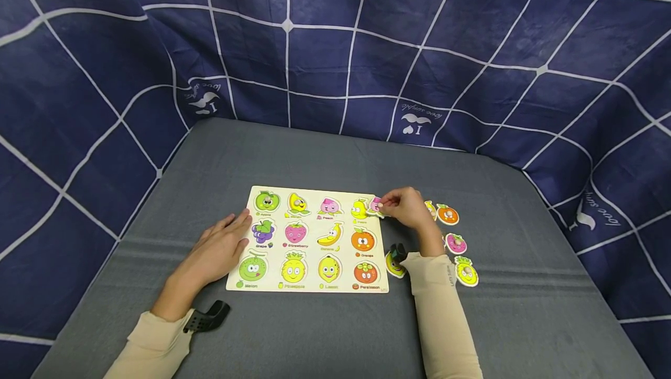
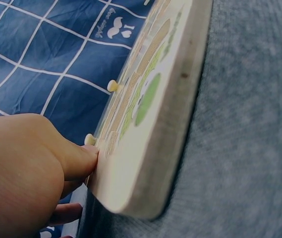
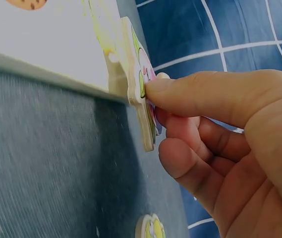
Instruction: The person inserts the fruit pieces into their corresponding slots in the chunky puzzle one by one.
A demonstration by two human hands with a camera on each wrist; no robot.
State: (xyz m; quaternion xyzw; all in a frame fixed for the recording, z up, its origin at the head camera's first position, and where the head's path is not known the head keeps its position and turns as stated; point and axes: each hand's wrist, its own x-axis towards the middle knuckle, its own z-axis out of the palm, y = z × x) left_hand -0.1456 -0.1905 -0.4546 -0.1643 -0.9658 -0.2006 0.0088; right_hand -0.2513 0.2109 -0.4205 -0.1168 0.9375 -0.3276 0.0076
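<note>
A pale wooden fruit puzzle board [image 1: 311, 265] lies on the grey table, showing labelled fruits in rows. My left hand [image 1: 217, 248] rests along its left edge, fingers fairly straight. In the left wrist view, the thumb [image 2: 84, 158] touches the board's edge beside a small cream knob [image 2: 89, 139]. At the upper right corner, my right hand [image 1: 409, 207] pinches a pink peach puzzle piece [image 1: 374, 205] by its knob between thumb and fingers. The right wrist view has this piece [image 3: 143, 69] tilted on edge by the board's rim, partly over the pear picture [image 1: 359, 209].
Loose fruit pieces lie right of the board: an orange one [image 1: 448, 214], a pink one [image 1: 456, 244], a pineapple [image 1: 466, 272]. The right wrist and its black camera [image 1: 398, 252] partly cover a yellow piece [image 1: 395, 266]. Dark blue checked cloth [image 1: 325, 53] surrounds the table.
</note>
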